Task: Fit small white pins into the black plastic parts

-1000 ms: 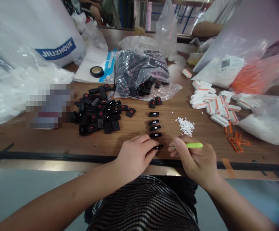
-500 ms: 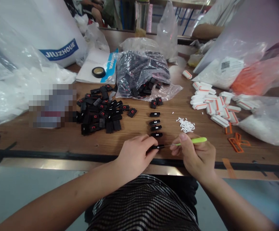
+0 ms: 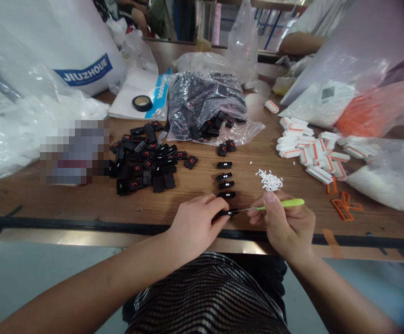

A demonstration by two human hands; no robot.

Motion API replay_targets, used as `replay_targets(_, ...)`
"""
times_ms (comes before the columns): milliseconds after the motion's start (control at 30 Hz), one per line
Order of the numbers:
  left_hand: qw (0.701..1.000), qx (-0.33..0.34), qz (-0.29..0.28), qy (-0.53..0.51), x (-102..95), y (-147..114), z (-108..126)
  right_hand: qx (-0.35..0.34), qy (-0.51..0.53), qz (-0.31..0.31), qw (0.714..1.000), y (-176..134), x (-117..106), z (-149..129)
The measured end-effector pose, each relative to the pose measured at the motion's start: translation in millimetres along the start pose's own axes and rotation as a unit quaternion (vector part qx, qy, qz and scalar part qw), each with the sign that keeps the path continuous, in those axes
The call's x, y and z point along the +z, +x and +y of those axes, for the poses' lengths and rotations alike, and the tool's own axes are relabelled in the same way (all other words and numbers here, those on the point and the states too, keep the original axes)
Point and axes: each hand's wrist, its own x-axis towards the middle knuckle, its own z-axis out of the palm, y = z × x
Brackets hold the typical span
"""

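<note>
My left hand (image 3: 202,220) is closed on a small black connector housing (image 3: 230,212) near the table's front edge, its fingers covering most of it. In my right hand (image 3: 285,220) a thin metal pick with a lime-green handle (image 3: 290,203) is pinched, its shaft pointing left. The pick's tip reaches the right end of the housing; whether it is inserted I cannot tell. Beyond the held piece, several black housings (image 3: 226,185) with white spots stand in a column. A small heap of white plugs (image 3: 270,180) lies just beyond my right hand.
Loose black housings (image 3: 146,169) are piled at left, before a clear bag (image 3: 207,99) of more. Black tape (image 3: 142,103) rests on a booklet (image 3: 123,95). White pieces with orange strips (image 3: 306,148) and orange frames (image 3: 342,211) lie right. A person's arm (image 3: 301,44) shows across the table.
My right hand and the green-handled pick have shifted slightly to the right. My left hand stays in place around the connector housing.
</note>
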Motion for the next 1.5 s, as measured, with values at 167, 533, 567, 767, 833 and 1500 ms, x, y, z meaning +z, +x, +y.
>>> replay_targets(167,1.000,0.006,0.003,-0.001,0.4,-1.1,-1.2,-0.014,-0.023,-0.009,1.000,1.6,0.2,0.2)
replay_targets(533,1.000,0.003,0.001,-0.002,2.0,0.0,-2.3,-0.035,-0.033,-0.010,0.999,-1.5,-1.7,-1.2)
replay_targets(567,1.000,0.004,0.001,-0.002,2.0,-0.1,-2.3,-0.035,-0.033,-0.007,0.999,-2.1,-1.6,-0.7)
replay_targets(767,1.000,0.000,-0.006,-0.002,0.7,-1.5,-1.7,-0.051,-0.055,-0.029,0.997,-0.7,-2.0,-0.6)
replay_targets(833,1.000,0.001,-0.007,-0.002,0.3,-1.4,-1.4,-0.053,-0.068,-0.033,0.996,0.4,-2.3,-1.1)
replay_targets(1500,0.997,0.023,-0.032,0.066,-31.9,19.2,-9.5,-0.015,0.003,-0.005,1.000,29.5,1.1,-7.6)
